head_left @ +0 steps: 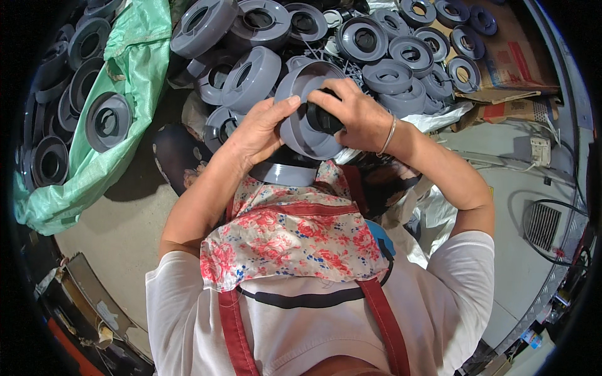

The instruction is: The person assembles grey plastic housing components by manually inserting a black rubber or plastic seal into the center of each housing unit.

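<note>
Nearest is the wearer's white T-shirt (182, 301), crossed by the dark red straps (238, 335) of a floral apron (301, 250). Just beyond the apron, a shallow grey ring (283, 175) lies at the lap. Above it, between the two hands, is a round grey plastic housing (296, 133), tipped so its hollow side shows. The left hand (260, 128) grips its left edge, thumb pressed on the rim and the other fingers partly hidden behind. The right hand (360, 116), a bracelet (387, 138) at its wrist, has thumb and forefinger closed around a black round part (323, 117) at the housing's right side; whether that part is seated inside, I cannot tell.

To the left, a green woven sack (66, 203) spreads out with a grey ring (94, 125) lying on it. Past the hands rises a heap of grey rings (254, 78), many with black centres. At far right lies printed cardboard (514, 59).
</note>
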Tool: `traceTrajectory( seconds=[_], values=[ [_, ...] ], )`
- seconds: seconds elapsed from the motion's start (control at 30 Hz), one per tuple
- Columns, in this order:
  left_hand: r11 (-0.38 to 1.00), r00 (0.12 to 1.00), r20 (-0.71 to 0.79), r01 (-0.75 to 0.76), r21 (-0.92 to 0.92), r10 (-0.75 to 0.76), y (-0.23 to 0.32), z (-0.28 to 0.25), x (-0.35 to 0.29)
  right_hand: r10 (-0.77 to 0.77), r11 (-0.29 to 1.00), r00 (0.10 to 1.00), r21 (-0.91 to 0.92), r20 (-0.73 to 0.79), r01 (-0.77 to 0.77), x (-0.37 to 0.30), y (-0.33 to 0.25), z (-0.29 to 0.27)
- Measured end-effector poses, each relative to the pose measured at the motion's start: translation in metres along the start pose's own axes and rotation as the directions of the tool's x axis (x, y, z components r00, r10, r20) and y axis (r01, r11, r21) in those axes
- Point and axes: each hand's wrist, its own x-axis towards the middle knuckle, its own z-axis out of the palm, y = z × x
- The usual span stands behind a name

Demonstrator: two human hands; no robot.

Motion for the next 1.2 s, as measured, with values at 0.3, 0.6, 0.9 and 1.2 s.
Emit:
traceTrajectory(
  seconds=[0.3,0.6,0.9,1.2],
  values=[
    [0.945,0.946,-0.138,-0.265,0.191,0.294,-0.017,0.014,0.001,0.525,0.521,0.734,0.519,0.431,-0.678,-0.008,0.022,0.007],
    [-0.281,0.584,0.374,-0.248,0.927,0.721,0.037,0.000,0.014,0.546,0.799,0.825,0.207,0.143,-0.565,-0.009,0.113,0.024],
    [0.663,0.936,-0.055,-0.204,0.720,0.348,-0.002,0.007,0.030,0.469,0.749,0.879,-0.488,-0.088,-0.448,-0.057,0.170,0.021],
    [0.988,0.985,-0.085,-0.144,0.050,0.148,-0.020,0.008,0.064,-0.015,0.923,0.984,0.376,-0.179,0.083,-0.024,0.048,0.006]
  ],
)
